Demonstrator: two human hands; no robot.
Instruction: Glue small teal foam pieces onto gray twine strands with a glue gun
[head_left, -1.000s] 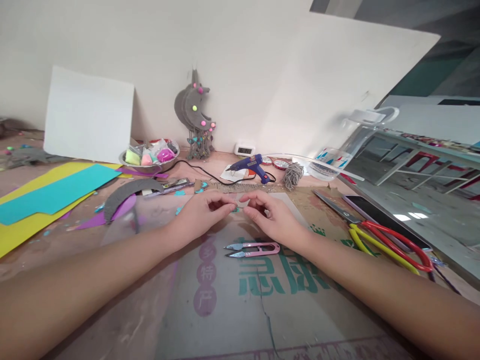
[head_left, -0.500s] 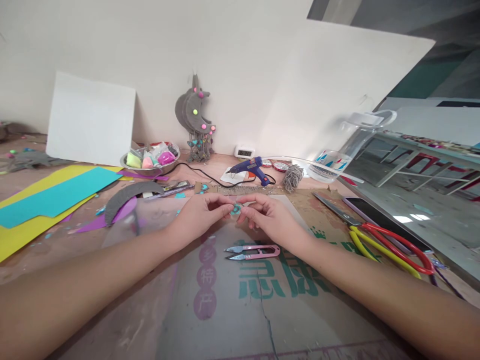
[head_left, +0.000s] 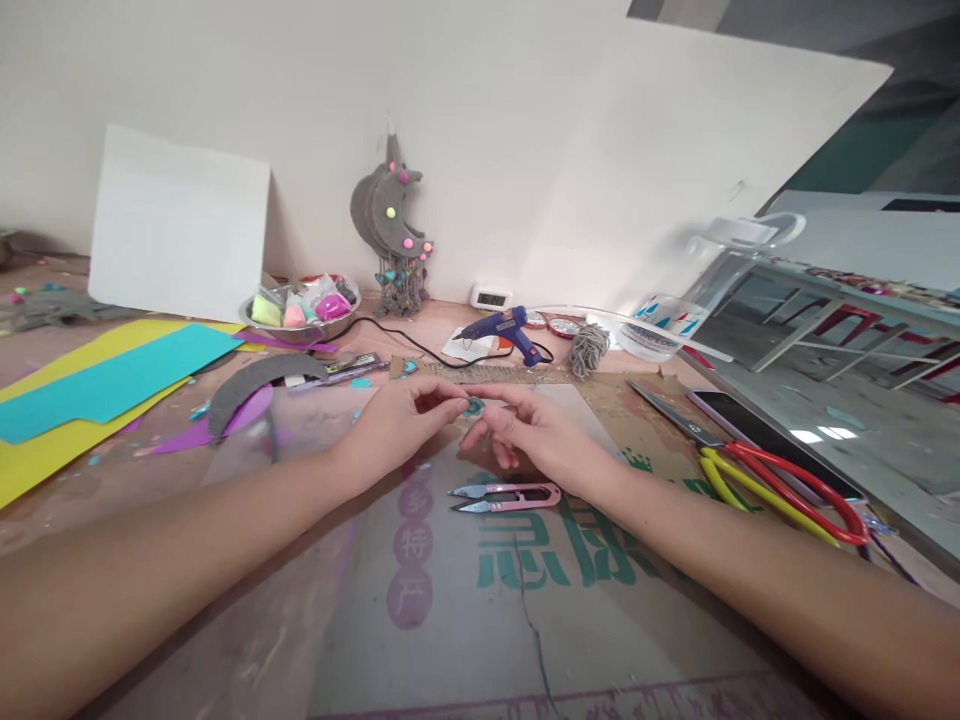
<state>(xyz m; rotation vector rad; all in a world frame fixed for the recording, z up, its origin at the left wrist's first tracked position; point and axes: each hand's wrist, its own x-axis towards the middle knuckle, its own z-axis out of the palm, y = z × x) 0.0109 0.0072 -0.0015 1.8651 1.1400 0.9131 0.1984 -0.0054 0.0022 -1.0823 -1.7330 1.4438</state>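
Note:
A small teal piece (head_left: 472, 407), too small to make out fully, is pinched between my two hands above the printed cardboard. My left hand (head_left: 409, 420) grips its left side with thumb and forefinger. From the other side, the thumb and forefinger of my right hand (head_left: 529, 430) close on it, while the lower fingers are loosely curled apart from it. Just below my hands lie pink-handled thread snips (head_left: 517, 496), blades pointing left. The cardboard (head_left: 465, 640) under them carries purple and green lettering beneath a clear sheet.
Large scissors (head_left: 787, 490) and a phone (head_left: 757, 440) lie at right. Behind my hands are a blue glue gun (head_left: 499, 332) with its cord, grey yarn (head_left: 589, 350) and a metal bowl (head_left: 259, 330). Teal and yellow sheets (head_left: 135, 375) lie left. A grey moon ornament (head_left: 386, 215) hangs on the wall.
The lower fingers of my right hand have spread and shifted left under the teal piece. Both hands still hold it, and the view has tilted slightly.

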